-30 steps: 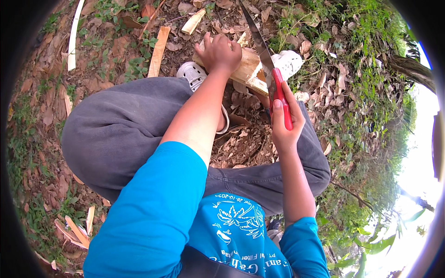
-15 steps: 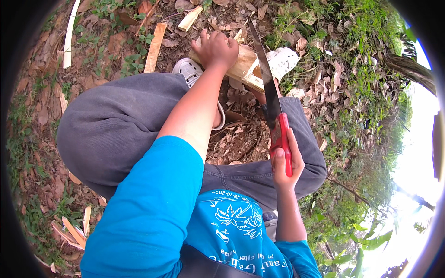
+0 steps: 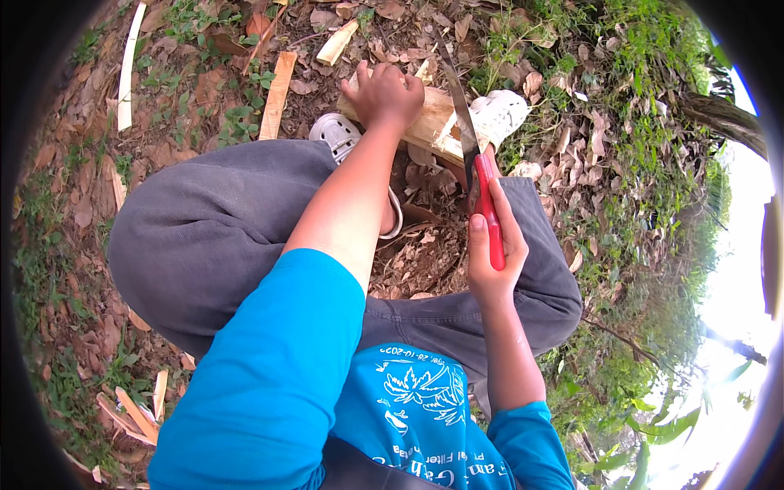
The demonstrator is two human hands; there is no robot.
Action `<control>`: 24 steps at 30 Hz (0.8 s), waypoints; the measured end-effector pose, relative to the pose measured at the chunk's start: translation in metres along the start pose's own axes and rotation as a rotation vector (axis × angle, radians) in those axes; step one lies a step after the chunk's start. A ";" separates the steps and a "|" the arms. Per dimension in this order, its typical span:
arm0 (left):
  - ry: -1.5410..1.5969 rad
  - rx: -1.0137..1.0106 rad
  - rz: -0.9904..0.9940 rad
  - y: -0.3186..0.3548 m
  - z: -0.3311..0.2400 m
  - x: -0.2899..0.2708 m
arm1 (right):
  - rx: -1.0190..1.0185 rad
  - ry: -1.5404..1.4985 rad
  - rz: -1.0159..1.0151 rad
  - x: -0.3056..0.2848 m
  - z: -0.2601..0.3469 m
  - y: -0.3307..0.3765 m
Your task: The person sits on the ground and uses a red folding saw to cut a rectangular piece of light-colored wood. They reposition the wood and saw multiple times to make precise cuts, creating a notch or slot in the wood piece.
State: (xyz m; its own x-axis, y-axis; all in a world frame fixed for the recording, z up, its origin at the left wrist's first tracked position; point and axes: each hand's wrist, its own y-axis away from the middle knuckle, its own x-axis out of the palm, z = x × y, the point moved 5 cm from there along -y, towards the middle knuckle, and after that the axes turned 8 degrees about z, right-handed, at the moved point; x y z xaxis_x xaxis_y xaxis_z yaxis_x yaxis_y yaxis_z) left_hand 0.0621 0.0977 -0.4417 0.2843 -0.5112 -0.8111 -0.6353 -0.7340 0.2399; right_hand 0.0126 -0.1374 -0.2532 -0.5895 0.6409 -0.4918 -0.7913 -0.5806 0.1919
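Observation:
My left hand (image 3: pixel 385 100) grips a pale, split piece of wood (image 3: pixel 434 121) from above, fingers bent over its far left part. The wood lies between my white clogs (image 3: pixel 501 114), its right end near the right one. In my right hand (image 3: pixel 495 265) is the red handle of a handsaw (image 3: pixel 487 208), with the fingers wrapped round it. The dark blade points away from me and crosses the wood's right end, beside a light notch. Whether the teeth sit in a cut I cannot tell.
A flat wooden strip (image 3: pixel 278 95) and a short wood chunk (image 3: pixel 337 42) lie on the leafy ground ahead. A long pale strip (image 3: pixel 127 69) is at far left, and split sticks (image 3: pixel 135 416) lie at lower left. My bent knees flank the work; greenery grows at right.
My right hand has pushed the handsaw forward, away from me, so its handle is nearer the wood. My left hand keeps its hold on the wood.

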 end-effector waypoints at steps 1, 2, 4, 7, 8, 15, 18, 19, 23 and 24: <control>0.001 -0.022 0.028 0.001 0.001 0.000 | -0.026 0.030 0.001 -0.001 0.003 -0.001; -0.001 -0.020 0.008 0.001 0.002 0.001 | 0.018 -0.047 -0.008 -0.004 0.004 -0.001; -0.005 -0.015 -0.030 0.003 0.007 0.003 | 0.109 -0.201 -0.025 -0.011 0.008 0.004; 0.041 0.006 -0.077 0.002 0.007 0.003 | -0.038 -0.171 -0.058 -0.013 0.016 -0.001; 0.056 0.014 -0.090 0.002 0.006 0.002 | -0.068 -0.168 -0.066 -0.013 0.016 -0.005; 0.046 0.004 -0.044 0.005 0.001 -0.003 | -0.083 -0.072 -0.067 0.005 -0.026 -0.035; 0.026 -0.002 -0.071 0.004 0.008 0.003 | 0.017 -0.198 -0.028 0.011 -0.018 -0.031; 0.018 -0.004 -0.063 0.003 0.007 0.002 | 0.021 -0.203 -0.032 0.011 -0.019 -0.031; 0.023 -0.005 -0.025 0.003 0.005 0.000 | -0.019 -0.096 -0.022 0.006 -0.025 -0.022; 0.030 -0.004 -0.024 0.003 0.006 0.000 | 0.004 -0.102 -0.015 0.006 -0.025 -0.020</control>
State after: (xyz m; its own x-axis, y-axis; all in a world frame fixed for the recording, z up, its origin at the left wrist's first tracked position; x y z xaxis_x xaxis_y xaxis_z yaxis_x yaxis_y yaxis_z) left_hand 0.0556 0.0981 -0.4444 0.3204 -0.5067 -0.8004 -0.6252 -0.7479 0.2232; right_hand 0.0285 -0.1344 -0.2809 -0.5912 0.6971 -0.4056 -0.8004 -0.5690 0.1887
